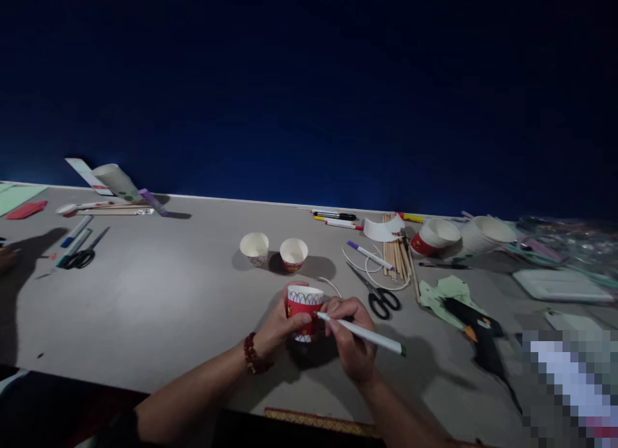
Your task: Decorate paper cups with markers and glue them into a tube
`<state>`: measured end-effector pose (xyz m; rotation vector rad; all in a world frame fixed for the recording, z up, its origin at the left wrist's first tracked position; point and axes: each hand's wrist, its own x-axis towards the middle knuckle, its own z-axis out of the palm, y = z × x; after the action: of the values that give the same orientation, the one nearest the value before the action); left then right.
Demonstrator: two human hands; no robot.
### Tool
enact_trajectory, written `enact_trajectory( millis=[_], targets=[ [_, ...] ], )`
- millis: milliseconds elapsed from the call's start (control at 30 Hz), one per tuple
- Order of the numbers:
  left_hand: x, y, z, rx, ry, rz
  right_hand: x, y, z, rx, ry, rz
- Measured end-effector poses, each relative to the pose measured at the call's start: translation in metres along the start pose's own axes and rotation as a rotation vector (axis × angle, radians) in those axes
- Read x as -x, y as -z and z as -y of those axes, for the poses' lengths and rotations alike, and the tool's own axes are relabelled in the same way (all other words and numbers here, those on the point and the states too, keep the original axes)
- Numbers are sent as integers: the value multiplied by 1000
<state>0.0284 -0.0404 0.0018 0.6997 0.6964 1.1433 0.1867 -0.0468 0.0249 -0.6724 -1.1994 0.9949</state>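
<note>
My left hand (280, 322) is wrapped round a paper cup (304, 300), its thumb across the front. The cup is red in the middle, with purple looped lines on white bands at top and bottom. A white marker (369, 332) with a green tip is pinched in my right hand (355, 335), its tip at the cup's right side; whether it touches cannot be made out. Just beyond stand two short paper cups, a patterned white one (255, 247) and a red-and-white one (293, 253). Black-handled scissors (383, 301) lie right of my right hand.
To the right are wooden sticks (396, 258), a purple-capped marker (371, 255), stacked cups (485, 235), a black glue gun (477, 332) on green paper and a white tray (562, 286). At left lie more scissors (87, 255) and a tilted cup stack (116, 181). Another person's hand (7, 258) shows at the left edge.
</note>
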Motion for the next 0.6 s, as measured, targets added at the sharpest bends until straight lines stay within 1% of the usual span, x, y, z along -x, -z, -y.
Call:
enact_trajectory(
  millis=[167,300,467,600],
  targets=[
    [-1,-1,0,-5,42,58,0,3,1,-1,-5,-20],
    [1,-2,-1,-13,73,61,-2,4,7,85,11,-13],
    [2,-4,-4,-132,4,71,-2,5,10,217,91,16],
    [4,-7,-10,-251,-23,63,0,7,7,280,85,22]
  ],
)
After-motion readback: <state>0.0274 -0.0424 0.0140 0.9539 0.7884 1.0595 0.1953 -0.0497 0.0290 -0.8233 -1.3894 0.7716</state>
